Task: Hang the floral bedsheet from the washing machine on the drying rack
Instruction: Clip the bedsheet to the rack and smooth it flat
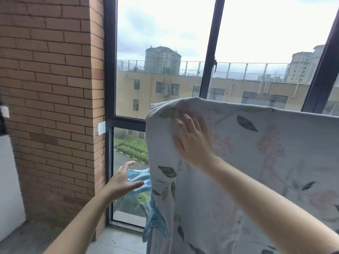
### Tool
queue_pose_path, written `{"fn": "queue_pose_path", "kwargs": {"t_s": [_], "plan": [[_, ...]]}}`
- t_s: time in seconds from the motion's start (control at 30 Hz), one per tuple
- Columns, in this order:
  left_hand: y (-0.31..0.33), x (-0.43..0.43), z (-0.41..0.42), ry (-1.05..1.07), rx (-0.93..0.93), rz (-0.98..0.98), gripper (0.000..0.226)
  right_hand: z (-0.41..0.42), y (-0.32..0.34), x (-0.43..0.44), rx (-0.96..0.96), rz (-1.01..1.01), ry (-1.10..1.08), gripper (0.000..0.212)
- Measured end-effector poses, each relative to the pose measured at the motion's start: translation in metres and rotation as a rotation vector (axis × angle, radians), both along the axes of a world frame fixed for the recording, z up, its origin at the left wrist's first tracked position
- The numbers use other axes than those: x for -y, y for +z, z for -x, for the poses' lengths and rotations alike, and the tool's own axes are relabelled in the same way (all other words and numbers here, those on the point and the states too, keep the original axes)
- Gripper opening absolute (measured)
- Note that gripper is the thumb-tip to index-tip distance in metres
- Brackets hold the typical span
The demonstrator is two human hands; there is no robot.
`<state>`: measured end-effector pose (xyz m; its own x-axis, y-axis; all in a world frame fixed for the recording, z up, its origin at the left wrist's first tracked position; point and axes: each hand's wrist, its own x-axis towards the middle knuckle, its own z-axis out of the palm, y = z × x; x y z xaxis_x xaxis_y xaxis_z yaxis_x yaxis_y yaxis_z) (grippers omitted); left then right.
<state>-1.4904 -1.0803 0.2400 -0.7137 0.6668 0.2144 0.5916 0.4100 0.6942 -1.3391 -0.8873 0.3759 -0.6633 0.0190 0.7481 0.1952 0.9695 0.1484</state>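
Floral bedsheet (256, 162) hung across the frame's right; right grip (192, 142) lay flat on it, fingers spread. Left grip (121, 182), open, hovered by blue clip (141, 177) lower centre; smoothing toward that edge, then pinning, seemed best.

Left grip (122, 182): forearm reaching toward 1 o'clock, fingers spread, empty. Right grip (192, 142): forearm toward 11 o'clock, fingers straight, splayed.

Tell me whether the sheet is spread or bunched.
Spread: the sheet drapes flat over a hidden support, its left edge hanging straight; the right hand rests flat on it.
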Motion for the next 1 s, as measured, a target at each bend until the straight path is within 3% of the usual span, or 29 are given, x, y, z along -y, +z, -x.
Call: {"fn": "queue_pose_path", "kwargs": {"t_s": [0.17,0.53,0.67,0.83,1.0], "plan": [[-0.019,0.012,0.004,-0.035,0.116,-0.095,0.113,0.006,-0.041,0.022,0.129,0.014,0.089,0.051],[-0.029,0.026,0.020,-0.033,0.044,-0.236,0.067,0.009,-0.087,0.062,0.076,0.043,0.155,0.041],[-0.022,0.032,0.028,-0.105,-0.026,-0.258,0.065,0.026,-0.096,0.075,0.085,-0.089,0.108,0.044],[-0.013,0.037,0.039,-0.188,-0.039,-0.279,0.074,0.044,-0.107,0.080,0.255,-0.152,0.025,0.069],[-0.013,0.038,0.049,-0.210,-0.101,-0.296,0.072,0.054,-0.106,0.081,0.339,-0.151,-0.036,0.063]]}}
